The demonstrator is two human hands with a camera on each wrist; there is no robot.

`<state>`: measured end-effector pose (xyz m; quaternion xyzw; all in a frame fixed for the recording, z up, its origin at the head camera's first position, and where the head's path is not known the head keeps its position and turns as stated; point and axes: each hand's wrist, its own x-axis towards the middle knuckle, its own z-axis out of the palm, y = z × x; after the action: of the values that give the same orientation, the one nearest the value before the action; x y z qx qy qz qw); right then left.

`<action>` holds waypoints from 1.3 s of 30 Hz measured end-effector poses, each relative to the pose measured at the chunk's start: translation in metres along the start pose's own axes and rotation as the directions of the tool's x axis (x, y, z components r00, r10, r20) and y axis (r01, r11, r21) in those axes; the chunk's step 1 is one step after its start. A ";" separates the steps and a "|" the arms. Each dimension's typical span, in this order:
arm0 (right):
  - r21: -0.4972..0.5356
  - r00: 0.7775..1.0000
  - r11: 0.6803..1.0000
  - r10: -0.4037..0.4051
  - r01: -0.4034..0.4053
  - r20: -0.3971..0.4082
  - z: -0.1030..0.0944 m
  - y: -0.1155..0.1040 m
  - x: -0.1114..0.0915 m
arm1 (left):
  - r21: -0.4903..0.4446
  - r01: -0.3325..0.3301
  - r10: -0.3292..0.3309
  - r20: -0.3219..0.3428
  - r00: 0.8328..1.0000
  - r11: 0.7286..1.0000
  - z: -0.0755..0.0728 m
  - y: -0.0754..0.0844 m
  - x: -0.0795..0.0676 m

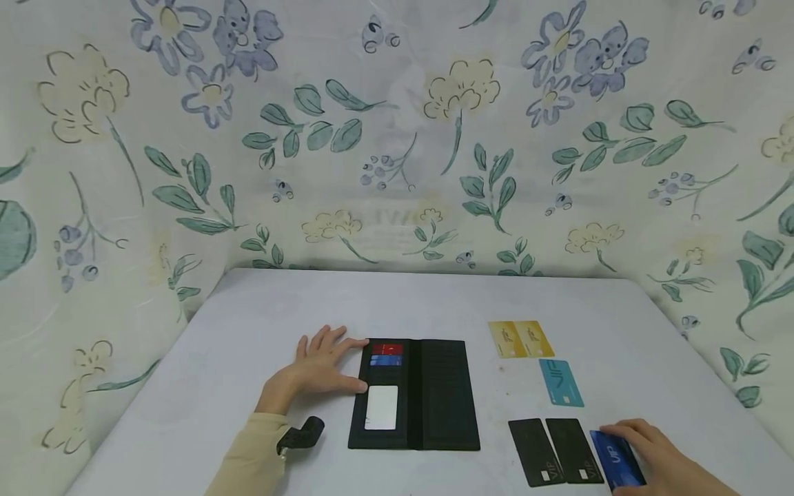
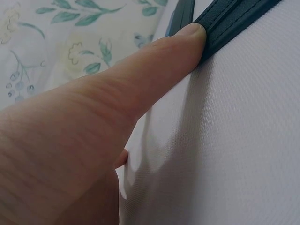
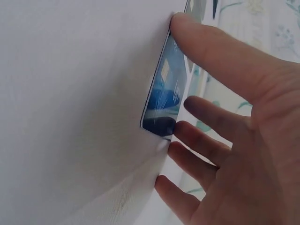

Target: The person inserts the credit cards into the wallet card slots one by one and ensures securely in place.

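Observation:
An unfolded black card wallet lies on the table, with red and blue cards in its left slots and a white panel below them. My left hand has its fingers spread beside the wallet. Its thumb touches the wallet's left edge, while the index finger reaches the upper left corner. At the lower right, my right hand holds a blue VIP card between thumb and fingers at its ends. In the right wrist view the thumb sits at one corner of that card.
Left of the blue card lie two black VIP cards. Farther back are a teal VIP card and two gold cards side by side. A black strap is on the left wrist. Floral cloth hangs behind the white table.

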<state>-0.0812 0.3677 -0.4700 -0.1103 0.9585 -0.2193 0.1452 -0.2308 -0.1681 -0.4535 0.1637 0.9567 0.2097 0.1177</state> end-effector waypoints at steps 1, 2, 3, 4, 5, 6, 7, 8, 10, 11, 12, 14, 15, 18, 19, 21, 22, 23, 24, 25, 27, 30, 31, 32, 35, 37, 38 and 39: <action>-0.007 1.000 1.000 -0.006 0.006 -0.004 0.000 0.001 0.001 | -0.002 0.000 0.000 0.000 1.000 1.000 0.000 0.000 0.000; -0.012 1.000 1.000 -0.007 0.007 -0.004 0.000 0.001 0.003 | -0.003 0.000 0.000 -0.001 1.000 1.000 0.000 0.000 0.000; -0.012 1.000 1.000 -0.002 0.002 -0.003 0.000 0.001 0.004 | -0.006 0.000 0.000 -0.001 1.000 1.000 -0.001 0.000 0.000; -0.011 1.000 1.000 0.006 -0.006 0.000 -0.001 0.001 0.006 | -0.008 0.000 0.000 -0.002 1.000 1.000 0.000 0.000 0.000; -0.011 1.000 1.000 0.014 -0.014 0.004 -0.002 0.000 0.007 | -0.009 0.000 0.000 -0.004 1.000 1.000 0.000 -0.001 0.001; -0.004 1.000 1.000 0.027 -0.027 0.009 -0.003 0.000 0.009 | -0.008 0.001 -0.001 -0.006 1.000 1.000 0.000 -0.001 0.001; 0.000 0.999 0.999 0.045 -0.045 0.016 -0.003 -0.001 0.011 | -0.008 0.001 -0.001 -0.007 1.000 1.000 0.000 -0.001 0.002; 0.004 0.998 0.998 0.061 -0.061 0.022 -0.004 -0.001 0.012 | -0.007 0.001 -0.001 -0.009 1.000 1.000 0.001 -0.002 0.002; 0.006 0.996 0.996 0.084 -0.084 0.032 -0.005 -0.002 0.015 | -0.004 0.002 -0.002 -0.014 1.000 1.000 0.002 -0.003 0.003; 0.004 0.996 0.996 0.088 -0.088 0.033 -0.005 -0.002 0.017 | -0.003 0.002 -0.002 -0.015 1.000 1.000 0.002 -0.003 0.004; 0.002 0.995 0.996 0.092 -0.093 0.036 -0.006 -0.002 0.018 | -0.001 0.003 -0.003 -0.017 1.000 1.000 0.002 -0.003 0.004; -0.004 0.995 0.996 0.088 -0.088 0.039 -0.006 -0.002 0.020 | 0.001 0.005 -0.005 -0.019 1.000 1.000 0.002 -0.003 0.005; -0.006 0.996 0.996 0.084 -0.084 0.039 -0.007 -0.001 0.021 | 0.002 0.007 -0.007 -0.021 1.000 1.000 0.003 -0.003 0.005; -0.008 0.996 0.997 0.080 -0.079 0.036 -0.008 0.000 0.024 | 0.002 0.012 -0.012 -0.025 1.000 1.000 0.003 -0.003 0.007; -0.006 0.996 0.997 0.082 -0.082 0.034 -0.008 0.001 0.025 | -0.001 0.013 -0.013 -0.026 1.000 1.000 0.003 -0.003 0.007; -0.003 0.995 0.996 0.091 -0.091 0.034 -0.009 0.002 0.026 | -0.003 0.014 -0.014 -0.028 1.000 1.000 0.003 -0.003 0.008; 0.000 0.994 0.995 0.103 -0.103 0.036 -0.009 0.002 0.028 | -0.005 0.013 -0.013 -0.028 1.000 1.000 0.003 -0.003 0.009; 0.003 0.992 0.993 0.117 -0.117 0.039 -0.009 0.002 0.029 | -0.005 0.012 -0.013 -0.029 1.000 1.000 0.003 -0.003 0.009; 0.002 0.991 0.992 0.128 -0.128 0.040 -0.010 0.002 0.030 | -0.005 0.012 -0.012 -0.030 0.999 1.000 0.003 -0.003 0.010; 0.001 0.989 0.990 0.141 -0.141 0.044 -0.010 0.002 0.032 | -0.004 0.012 -0.012 -0.031 0.999 1.000 0.003 -0.003 0.010; 0.004 0.983 0.984 0.179 -0.179 0.049 -0.011 0.002 0.035 | -0.001 0.013 -0.013 -0.031 0.999 1.000 0.003 -0.002 0.011; -0.012 0.973 0.975 0.223 -0.223 0.050 -0.013 0.002 0.041 | 0.001 0.014 -0.014 -0.031 0.999 1.000 0.003 -0.001 0.012; -0.011 0.970 0.972 0.237 -0.236 0.049 -0.014 0.002 0.042 | 0.001 0.014 -0.014 -0.030 0.999 1.000 0.003 0.000 0.012; -0.011 0.968 0.969 0.248 -0.248 0.049 -0.015 0.001 0.044 | -0.001 0.013 -0.013 -0.029 0.999 1.000 0.002 0.001 0.013; -0.009 0.963 0.964 0.264 -0.264 0.043 -0.018 0.002 0.047 | -0.007 0.013 -0.013 -0.027 1.000 1.000 0.002 0.003 0.014; 0.008 0.962 0.963 0.270 -0.270 0.036 -0.020 0.002 0.049 | -0.007 0.012 -0.012 -0.029 0.999 1.000 0.003 0.004 0.015; 0.012 0.962 0.962 0.273 -0.273 0.032 -0.021 0.002 0.050 | -0.008 0.012 -0.013 -0.030 0.999 1.000 0.003 0.004 0.016; 0.020 0.962 0.962 0.272 -0.273 0.024 -0.022 0.002 0.051 | -0.006 0.014 -0.014 -0.032 0.999 1.000 0.003 0.004 0.017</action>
<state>-0.1359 0.3645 -0.4638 0.0220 0.9604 -0.2070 0.1854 -0.2443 -0.1574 -0.4576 0.1534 0.9590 0.2144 0.1044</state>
